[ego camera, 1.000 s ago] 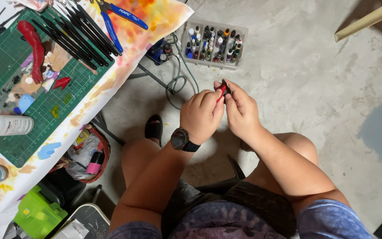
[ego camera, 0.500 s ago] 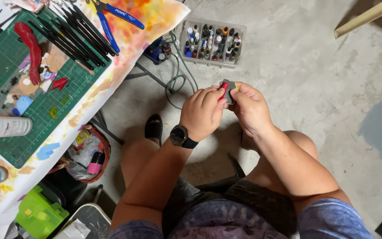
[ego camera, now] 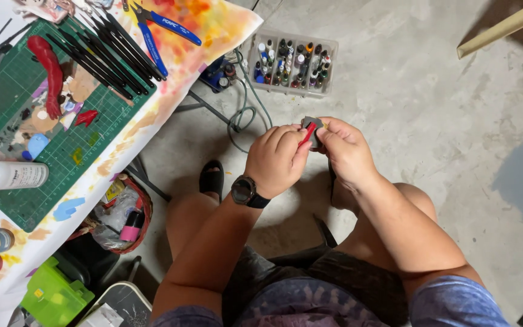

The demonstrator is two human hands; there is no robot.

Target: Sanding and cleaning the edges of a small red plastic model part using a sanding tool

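My left hand [ego camera: 278,158], with a black watch on its wrist, pinches a small red piece [ego camera: 307,134] between thumb and fingers. My right hand [ego camera: 346,151] grips a small grey block [ego camera: 315,126] and presses it against that red piece. Both hands meet in front of me, above my knees and the concrete floor. Most of the red piece and the block is hidden by my fingers.
A green cutting mat [ego camera: 28,121] lies on a paint-stained table at left, with black brushes [ego camera: 107,51], blue pliers [ego camera: 152,36], red shapes and a white bottle [ego camera: 7,177]. A clear box of small paint bottles [ego camera: 292,63] and cables rest on the floor.
Both hands stayed together on the small red piece and shifted slightly right; the grey block now shows more plainly at my right fingertips.
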